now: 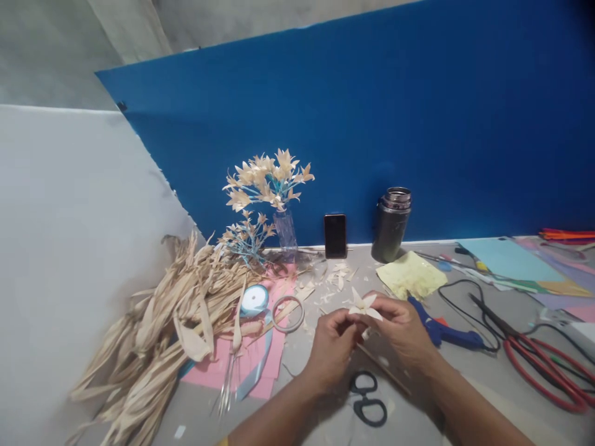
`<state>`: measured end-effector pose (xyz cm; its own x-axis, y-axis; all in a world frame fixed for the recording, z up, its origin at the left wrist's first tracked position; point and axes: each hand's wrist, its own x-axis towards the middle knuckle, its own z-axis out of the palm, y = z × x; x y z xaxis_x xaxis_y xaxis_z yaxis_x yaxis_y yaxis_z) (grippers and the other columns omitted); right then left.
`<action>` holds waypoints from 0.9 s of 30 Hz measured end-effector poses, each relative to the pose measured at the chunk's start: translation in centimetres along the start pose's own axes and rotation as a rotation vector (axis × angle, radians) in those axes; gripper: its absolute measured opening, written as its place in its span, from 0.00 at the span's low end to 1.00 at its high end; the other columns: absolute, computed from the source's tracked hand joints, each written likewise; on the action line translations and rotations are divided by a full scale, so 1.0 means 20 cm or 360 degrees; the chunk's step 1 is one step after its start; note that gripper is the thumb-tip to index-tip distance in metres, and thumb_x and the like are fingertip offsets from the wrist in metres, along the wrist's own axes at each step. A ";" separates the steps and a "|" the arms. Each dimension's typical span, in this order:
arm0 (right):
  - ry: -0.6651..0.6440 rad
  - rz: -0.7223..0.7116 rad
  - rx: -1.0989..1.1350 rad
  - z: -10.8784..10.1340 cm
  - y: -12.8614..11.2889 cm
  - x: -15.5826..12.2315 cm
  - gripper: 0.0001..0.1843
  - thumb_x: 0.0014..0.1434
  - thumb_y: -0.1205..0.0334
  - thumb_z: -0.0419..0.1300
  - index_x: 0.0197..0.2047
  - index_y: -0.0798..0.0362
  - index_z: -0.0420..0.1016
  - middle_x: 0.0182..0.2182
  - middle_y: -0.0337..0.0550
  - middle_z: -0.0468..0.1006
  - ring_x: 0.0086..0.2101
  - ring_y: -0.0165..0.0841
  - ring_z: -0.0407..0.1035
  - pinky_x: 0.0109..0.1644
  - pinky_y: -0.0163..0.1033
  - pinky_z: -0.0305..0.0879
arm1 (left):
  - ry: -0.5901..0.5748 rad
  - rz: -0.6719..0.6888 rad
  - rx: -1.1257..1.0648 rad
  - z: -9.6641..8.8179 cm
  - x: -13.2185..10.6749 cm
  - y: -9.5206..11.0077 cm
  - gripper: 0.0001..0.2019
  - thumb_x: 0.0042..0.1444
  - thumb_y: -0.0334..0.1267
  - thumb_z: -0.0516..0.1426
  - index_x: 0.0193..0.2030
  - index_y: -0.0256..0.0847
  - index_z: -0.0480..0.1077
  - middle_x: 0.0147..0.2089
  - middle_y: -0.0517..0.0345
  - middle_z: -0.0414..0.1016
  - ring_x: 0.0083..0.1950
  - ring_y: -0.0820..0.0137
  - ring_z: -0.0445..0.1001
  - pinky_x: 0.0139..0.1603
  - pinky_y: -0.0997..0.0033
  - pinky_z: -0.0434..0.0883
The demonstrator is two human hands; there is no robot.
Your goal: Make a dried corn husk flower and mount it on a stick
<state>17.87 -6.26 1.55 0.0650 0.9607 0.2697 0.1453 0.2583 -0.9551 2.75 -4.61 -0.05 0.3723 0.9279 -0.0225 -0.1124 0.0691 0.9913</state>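
Observation:
Between both hands is a pale, star-shaped husk flower, its pointed petals spread upward. My left hand pinches it low on the left, fingers closed. On the other side my right hand has its fingers closed at the petals' right edge. The stem or base is hidden behind the fingers. Below the hands lie black-handled scissors and a thin brown stick. To the right of my right hand rests a blue glue gun.
Dried corn husks heap up at left beside pink paper, a ribbon spool and a tape roll. Behind stand a vase of finished flowers, a phone and a flask. Large red-handled scissors lie right.

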 end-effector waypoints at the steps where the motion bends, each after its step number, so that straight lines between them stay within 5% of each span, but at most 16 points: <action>1: 0.0024 -0.0004 -0.0025 0.00 0.01 0.00 0.15 0.56 0.52 0.66 0.24 0.53 0.75 0.24 0.39 0.70 0.28 0.33 0.65 0.33 0.38 0.61 | 0.0018 0.0022 0.0002 0.00 -0.01 0.00 0.06 0.51 0.37 0.62 0.29 0.36 0.76 0.24 0.60 0.71 0.25 0.74 0.66 0.30 0.73 0.63; 4: 0.0116 0.0037 -0.0177 0.01 0.02 -0.01 0.13 0.58 0.53 0.64 0.38 0.54 0.82 0.27 0.39 0.76 0.31 0.35 0.69 0.35 0.38 0.64 | 0.0118 0.0082 0.0017 0.00 -0.02 0.01 0.07 0.53 0.38 0.61 0.28 0.37 0.76 0.23 0.60 0.71 0.24 0.73 0.67 0.30 0.73 0.64; 7: 0.0101 0.0056 -0.0418 0.01 0.02 -0.01 0.24 0.59 0.54 0.62 0.56 0.56 0.79 0.33 0.43 0.82 0.34 0.37 0.73 0.38 0.40 0.66 | 0.0243 0.0087 0.0025 -0.02 0.00 0.02 0.09 0.54 0.41 0.62 0.30 0.37 0.77 0.20 0.61 0.70 0.23 0.73 0.66 0.29 0.72 0.66; 10: 0.0020 0.0062 -0.0558 0.01 0.01 0.00 0.27 0.62 0.54 0.59 0.61 0.57 0.76 0.33 0.43 0.84 0.31 0.36 0.73 0.38 0.39 0.66 | 0.0231 0.0058 -0.0008 -0.02 0.01 0.01 0.11 0.53 0.43 0.64 0.31 0.35 0.78 0.19 0.60 0.70 0.22 0.73 0.67 0.28 0.73 0.66; 18: -0.0095 -0.0109 -0.0943 0.01 -0.02 -0.01 0.20 0.64 0.56 0.57 0.55 0.54 0.80 0.38 0.49 0.85 0.39 0.43 0.76 0.45 0.44 0.66 | 0.0103 -0.0006 -0.0106 0.03 0.01 -0.04 0.13 0.49 0.45 0.67 0.29 0.35 0.78 0.20 0.57 0.73 0.22 0.72 0.70 0.28 0.73 0.68; 27: 0.0011 -0.0207 -0.0572 0.08 0.04 -0.03 0.13 0.63 0.62 0.58 0.38 0.49 0.86 0.38 0.47 0.86 0.42 0.41 0.76 0.49 0.44 0.67 | 0.0167 0.0040 -0.0138 0.02 0.01 -0.04 0.09 0.48 0.40 0.65 0.27 0.36 0.75 0.19 0.57 0.73 0.22 0.70 0.71 0.27 0.71 0.69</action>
<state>16.32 -6.47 0.42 0.0295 0.9212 0.3880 0.4897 0.3251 -0.8090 3.40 -4.57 -0.84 0.2704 0.9626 -0.0160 -0.2014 0.0728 0.9768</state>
